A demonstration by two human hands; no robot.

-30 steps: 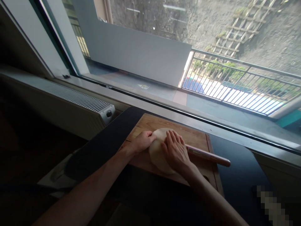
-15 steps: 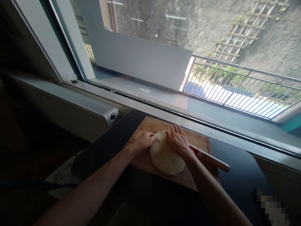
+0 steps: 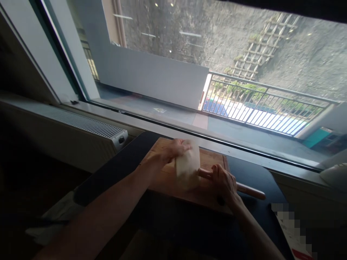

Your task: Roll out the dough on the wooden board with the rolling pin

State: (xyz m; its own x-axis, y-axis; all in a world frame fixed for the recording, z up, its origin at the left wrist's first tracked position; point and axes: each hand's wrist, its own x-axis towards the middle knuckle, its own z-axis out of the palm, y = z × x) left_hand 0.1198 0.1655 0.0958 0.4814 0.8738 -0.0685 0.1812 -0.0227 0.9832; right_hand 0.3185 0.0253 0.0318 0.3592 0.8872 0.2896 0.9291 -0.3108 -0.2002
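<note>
A pale sheet of dough (image 3: 187,168), blurred by motion, is raised partly off the wooden board (image 3: 214,157). My left hand (image 3: 177,148) grips its upper left edge, fingers closed on it. Right of the dough, my right hand (image 3: 224,180) is wrapped round a wooden rolling pin (image 3: 251,190). One end of the pin comes close to the dough's right side, and the other sticks out past the board's right edge. Whether the pin touches the dough I cannot tell.
The board lies on a dark table (image 3: 255,177) with rounded corners, against the window sill (image 3: 151,128). A white radiator (image 3: 89,133) stands at the left. A pixelated patch covers part of a pale object (image 3: 292,231) at the lower right.
My left hand has lifted the dough, which lay flat on the board. My right hand has left the dough, moved right and taken hold of the rolling pin. The view has shifted slightly.
</note>
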